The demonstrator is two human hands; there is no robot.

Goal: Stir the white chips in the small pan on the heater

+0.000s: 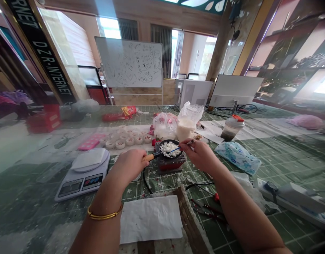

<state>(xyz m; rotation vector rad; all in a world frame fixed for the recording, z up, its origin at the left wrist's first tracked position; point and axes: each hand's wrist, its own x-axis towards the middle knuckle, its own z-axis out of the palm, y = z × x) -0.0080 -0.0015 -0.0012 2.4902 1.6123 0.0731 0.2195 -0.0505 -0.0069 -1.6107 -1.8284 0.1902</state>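
A small black pan (169, 149) full of white flakes sits on a little red hot plate (173, 164) in the middle of the green table. My left hand (130, 164) is closed round the pan's wooden handle (149, 157). My right hand (200, 153) pinches a thin blue stick (175, 149) whose tip rests in the white flakes. A gold bangle is on my left wrist.
A white kitchen scale (83, 174) stands at the left. Several small filled cups (127, 139) line up behind the pan, beside plastic bags of white material (187, 123). A shaker bottle (232, 127), a tissue pack (238, 157), a power strip (294, 199) and white paper (150, 218) lie around.
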